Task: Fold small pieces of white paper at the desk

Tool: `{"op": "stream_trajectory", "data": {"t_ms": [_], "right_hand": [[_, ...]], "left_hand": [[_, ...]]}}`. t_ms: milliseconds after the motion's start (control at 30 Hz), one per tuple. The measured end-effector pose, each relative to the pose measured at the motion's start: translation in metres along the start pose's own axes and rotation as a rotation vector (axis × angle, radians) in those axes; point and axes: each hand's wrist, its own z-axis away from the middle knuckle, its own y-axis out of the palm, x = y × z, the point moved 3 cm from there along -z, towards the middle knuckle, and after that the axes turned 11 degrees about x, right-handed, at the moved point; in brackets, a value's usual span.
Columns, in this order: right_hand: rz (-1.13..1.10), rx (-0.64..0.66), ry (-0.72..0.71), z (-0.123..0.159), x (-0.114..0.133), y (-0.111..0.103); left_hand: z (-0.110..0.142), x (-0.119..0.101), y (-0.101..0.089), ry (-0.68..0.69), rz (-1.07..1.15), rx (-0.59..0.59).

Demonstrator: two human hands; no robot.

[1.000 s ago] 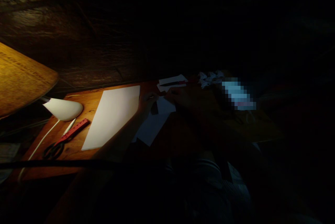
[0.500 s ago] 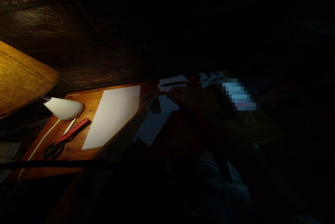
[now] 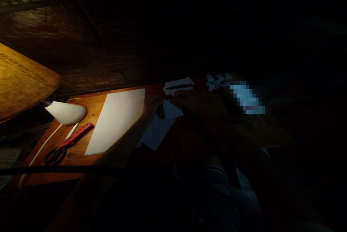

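Note:
Between my hands is a small piece of white paper [image 3: 172, 110], tilted up off the dim table. My left hand [image 3: 154, 104] closes on its left edge, in deep shadow. At the paper's upper right, my right hand [image 3: 184, 100] pinches it; the fingers are dark and hard to make out. Below lies another sheet of paper [image 3: 157, 133], partly hidden by my left hand and the held piece. Just beyond my hands, a dark pen-like thing with a red end [image 3: 179, 86] rests on small white papers [image 3: 179, 81].
A stack of white paper [image 3: 116, 120] lies left of my hands. Scissors with black handles [image 3: 56, 155] and a red slotted strip [image 3: 78, 134] lie farther left, by a white lamp [image 3: 67, 112]. Crumpled paper [image 3: 218, 81] and a blurred-out bright rectangle [image 3: 248, 98] are at the right.
The small paper between my hands has turned and tilted slightly, its top now narrowing to a point. My hands have barely shifted.

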Motion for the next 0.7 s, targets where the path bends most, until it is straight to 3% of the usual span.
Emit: {"op": "stream_trajectory", "data": {"t_ms": [233, 700], "right_hand": [[0.007, 0.010, 0.011, -0.001, -0.002, -0.001], [0.210, 0.182, -0.100, -0.011, -0.007, 0.003]], "left_hand": [[-0.001, 0.001, 0.000, 0.078, -0.028, 0.063], [-0.005, 0.006, 0.001, 0.068, -0.165, 0.141]]}}
